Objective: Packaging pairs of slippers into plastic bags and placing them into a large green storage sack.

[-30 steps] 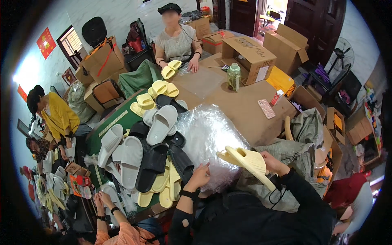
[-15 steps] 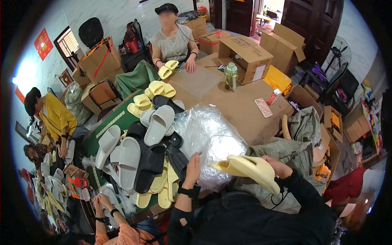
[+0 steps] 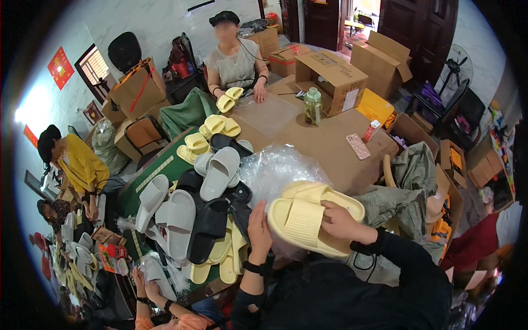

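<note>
Fingers of right hand (image 3: 344, 225): curled closed at the strap edge, gripping a pair of pale-yellow slide sandals (image 3: 297, 220). Left hand (image 3: 258, 234): fingers straight, flat, holding nothing, just beside the pair's left edge; unable to tell if touching. Surroundings: brown tabletop (image 3: 330, 140); heap of grey, black and yellow slides (image 3: 207, 232) at left; clear plastic film (image 3: 283, 165) partly behind the pair. Versus half a second ago: turned from tilted to ribbed straps up, nearer left hand; probably easier to handle two-handed.
</note>
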`<state>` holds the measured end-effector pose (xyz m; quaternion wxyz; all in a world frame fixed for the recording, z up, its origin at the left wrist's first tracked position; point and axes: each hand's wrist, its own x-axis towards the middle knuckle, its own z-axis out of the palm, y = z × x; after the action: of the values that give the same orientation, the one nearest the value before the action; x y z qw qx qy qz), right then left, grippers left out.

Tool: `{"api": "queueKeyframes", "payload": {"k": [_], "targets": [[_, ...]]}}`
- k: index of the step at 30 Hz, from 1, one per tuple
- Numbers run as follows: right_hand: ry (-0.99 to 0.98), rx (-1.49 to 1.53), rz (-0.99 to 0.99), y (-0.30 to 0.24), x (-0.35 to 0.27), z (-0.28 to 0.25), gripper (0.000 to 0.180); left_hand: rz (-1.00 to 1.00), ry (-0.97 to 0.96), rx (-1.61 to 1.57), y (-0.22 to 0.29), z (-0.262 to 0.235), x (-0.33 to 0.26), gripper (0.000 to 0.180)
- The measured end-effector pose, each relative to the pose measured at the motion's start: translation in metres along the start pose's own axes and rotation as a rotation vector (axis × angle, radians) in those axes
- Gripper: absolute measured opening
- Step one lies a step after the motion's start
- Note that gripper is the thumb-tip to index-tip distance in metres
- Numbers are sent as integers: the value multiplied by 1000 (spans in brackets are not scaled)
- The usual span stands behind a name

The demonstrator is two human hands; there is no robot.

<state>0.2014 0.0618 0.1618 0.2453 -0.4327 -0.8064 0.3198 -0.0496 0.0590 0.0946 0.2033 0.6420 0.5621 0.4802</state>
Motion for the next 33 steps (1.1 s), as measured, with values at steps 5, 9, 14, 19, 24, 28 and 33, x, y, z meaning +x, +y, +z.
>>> {"api": "queueKeyframes", "payload": {"k": [5, 9, 14, 19, 24, 28, 33], "targets": [[110, -222, -3, 33, -9, 11, 15, 53, -89, 138, 16, 13, -12, 39], [12, -355, -203, 36, -16, 15, 9, -96, -29, -53, 19, 25, -12, 39], [53, -396, -166, 23, -20, 18, 15, -72, -53, 24, 25, 25, -9, 38], [253, -506, -157, 22, -7, 24, 14, 202, -265, 362, 21, 38, -21, 42], [219, -580, -158, 55, 4, 49, 12, 270, -475, 390, 42, 47, -26, 50], [263, -231, -131, 47, 26, 49, 13, 293, -505, 315, 30, 51, -39, 53], [333, -226, -230, 87, 36, 76, 23, 342, -487, 311, 43, 46, -30, 52]]}}
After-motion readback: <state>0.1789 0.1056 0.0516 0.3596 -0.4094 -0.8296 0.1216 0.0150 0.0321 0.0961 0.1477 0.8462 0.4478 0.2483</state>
